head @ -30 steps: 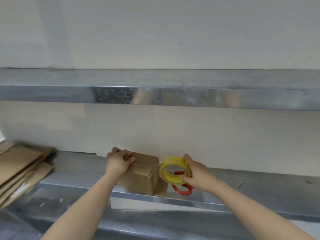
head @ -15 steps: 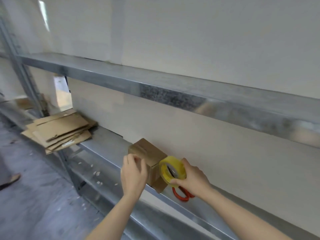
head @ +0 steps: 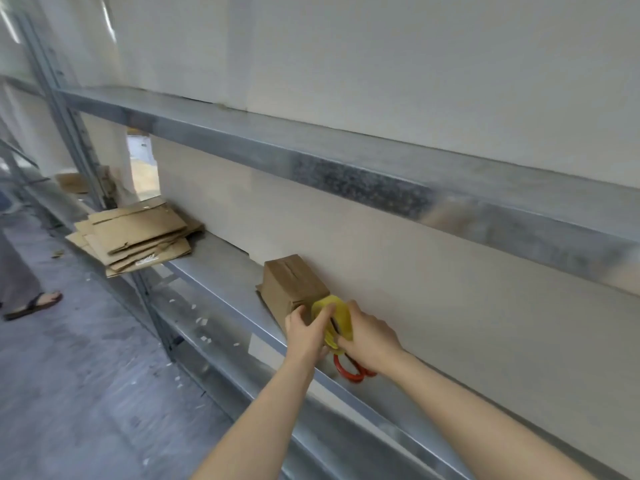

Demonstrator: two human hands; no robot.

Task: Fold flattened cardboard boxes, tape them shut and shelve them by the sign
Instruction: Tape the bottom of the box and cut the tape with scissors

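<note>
Orange-handled scissors lie on the mid shelf against the beige back panel; blades hidden, only the handle loops show. Grey concrete floor fills the lower L of view, w/ small white scraps scattered on it; more scraps on the bottom tier. At the L edge, another person's foot in a dark sandal, toes pointing R in view, w/ a grey trouser leg above it. Perforated metal upright stands at the shelves' L end. Just R of it a gap in the panel shows a bright area, too blurred for detail. White wall above the top shelf.
</note>
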